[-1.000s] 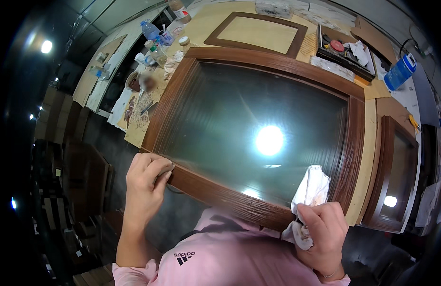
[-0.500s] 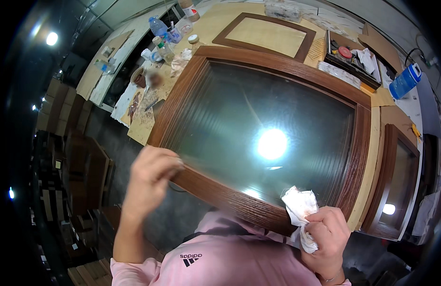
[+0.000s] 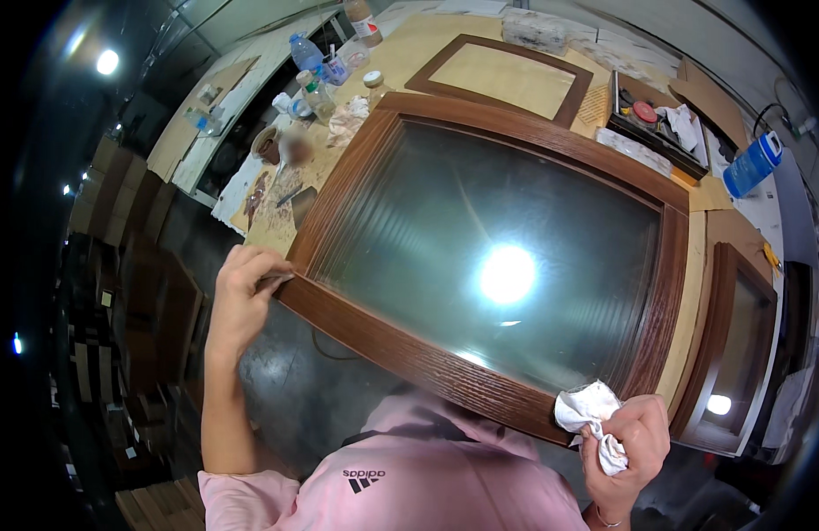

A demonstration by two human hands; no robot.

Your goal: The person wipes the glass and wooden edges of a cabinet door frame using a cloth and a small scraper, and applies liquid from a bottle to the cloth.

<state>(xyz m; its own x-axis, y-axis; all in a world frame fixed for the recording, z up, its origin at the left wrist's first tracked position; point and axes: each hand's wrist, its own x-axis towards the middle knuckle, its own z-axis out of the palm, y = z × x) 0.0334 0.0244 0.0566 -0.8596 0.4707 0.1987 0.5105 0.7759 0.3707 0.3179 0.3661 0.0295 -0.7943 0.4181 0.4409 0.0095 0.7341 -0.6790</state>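
A brown wooden framed panel (image 3: 427, 367) with ribbed glass lies across the bench in front of me. At its near left corner, my left hand (image 3: 250, 281) is closed, thumb and fingers pinched together against the wood. Something small and pale may be between those fingertips, but I cannot make it out. My right hand (image 3: 638, 442) is closed around a crumpled white rag (image 3: 589, 407) with faint stains. That rag touches the near right part of the frame, close to the glass edge.
Bottles (image 3: 314, 96), a brown cup (image 3: 266, 143) and stained paper stand at the bench's left. Behind lies another brown frame (image 3: 445, 55). An open tool box (image 3: 653, 124) and a blue water bottle (image 3: 753, 165) are at far right, above a second glazed panel (image 3: 697, 372).
My left hand has slid left along the near edge to the corner. My right hand has moved right and slightly toward me with the rag.
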